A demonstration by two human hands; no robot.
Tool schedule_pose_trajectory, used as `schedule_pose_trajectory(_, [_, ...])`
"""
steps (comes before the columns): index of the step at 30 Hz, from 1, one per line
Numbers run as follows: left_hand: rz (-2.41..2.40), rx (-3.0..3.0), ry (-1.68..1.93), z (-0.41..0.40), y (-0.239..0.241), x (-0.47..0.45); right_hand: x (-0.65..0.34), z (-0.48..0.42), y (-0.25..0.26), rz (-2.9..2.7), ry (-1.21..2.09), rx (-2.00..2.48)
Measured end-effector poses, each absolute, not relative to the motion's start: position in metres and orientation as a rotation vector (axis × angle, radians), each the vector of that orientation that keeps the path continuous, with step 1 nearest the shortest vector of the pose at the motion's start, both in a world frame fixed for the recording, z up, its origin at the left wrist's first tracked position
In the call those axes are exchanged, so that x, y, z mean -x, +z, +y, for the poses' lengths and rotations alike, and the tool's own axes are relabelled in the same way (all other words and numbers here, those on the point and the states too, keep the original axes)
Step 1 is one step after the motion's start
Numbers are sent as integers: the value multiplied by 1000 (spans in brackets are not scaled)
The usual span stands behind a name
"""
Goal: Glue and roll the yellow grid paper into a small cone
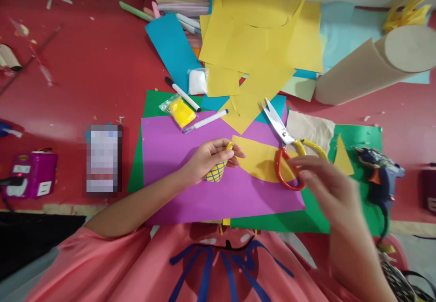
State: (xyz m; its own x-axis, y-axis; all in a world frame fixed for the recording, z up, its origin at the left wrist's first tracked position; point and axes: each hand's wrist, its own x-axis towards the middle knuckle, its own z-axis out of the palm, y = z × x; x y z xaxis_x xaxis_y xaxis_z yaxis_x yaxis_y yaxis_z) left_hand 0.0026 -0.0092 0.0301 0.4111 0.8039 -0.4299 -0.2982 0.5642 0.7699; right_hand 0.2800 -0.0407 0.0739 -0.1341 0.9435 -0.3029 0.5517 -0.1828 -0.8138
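Yellow paper piece [216,171] with a dark blue crosshatch grid is sitting in the left hand [208,159]; it is rounded at the bottom, partly hidden under the palm, with a plain yellow tab poking up between thumb and fingers [227,147]. Left fingers are curling closed around it, gripping it just above the purple sheet [190,188] near the middle of the desk [85,84]. Right hand [327,186] is hovering blurred over the red-handled scissors [284,150], fingers loosely spread and holding nothing; can't tell whether the fingertips are touching the handle. Scissors are lying open on a yellow half-round cutout [259,156], blades pointing away from the person. Green sheet [357,138] is sitting under the purple one, blue glue gun [378,175] resting on its right edge. Yellow sheets [259,34] are piling at the far side, with two white markers [184,95] and a yellow bagged lump [180,111] just left of them.
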Motion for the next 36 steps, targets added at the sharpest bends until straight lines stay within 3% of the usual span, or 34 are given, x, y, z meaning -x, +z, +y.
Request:
schedule_pose_trajectory(4, [928, -715, 828, -11, 28, -1, -213, -28, 61, -1781, 1615, 1294])
schedule_pose_trajectory(9, [973, -898, 976, -11, 29, 2, -178, -22, 44, -1649, 1772, 1104])
schedule_pose_trajectory(17, [939, -1106, 944, -12, 28, 1, -171, -22, 26, -1645, 1619, 1092])
schedule_pose_trajectory(25, [1032, -1159, 907, -12, 25, 0, -175, -22, 22, -1429, 1782, 1041])
schedule_pose_trajectory(36, [1144, -1236, 1033, -16, 18, -1, -176, -22, 23, -1480, 1766, 1075])
